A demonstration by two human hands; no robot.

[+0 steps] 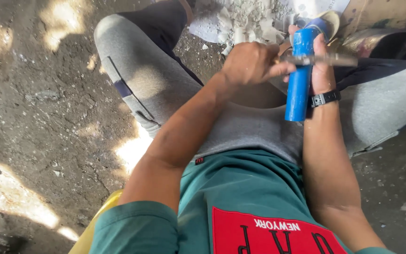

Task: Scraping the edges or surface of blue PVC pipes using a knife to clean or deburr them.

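My right hand grips the upright blue plastic pipe; my left hand holds a grey metal blade crosswise against it.

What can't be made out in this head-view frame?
- Tool tip: the thin tool in the left hand is motion-blurred.
- Right hand grip: fingers wrap behind the blue pipe.
- Pipe's top end: hidden by the hand.
- White rubble: cut by the top edge.

Upper right of the frame, the right hand sits behind an upright pipe, above the lap. The left hand lies just left of the pipe, and a rod crosses the pipe's front. Rubble lies on the ground behind both hands.
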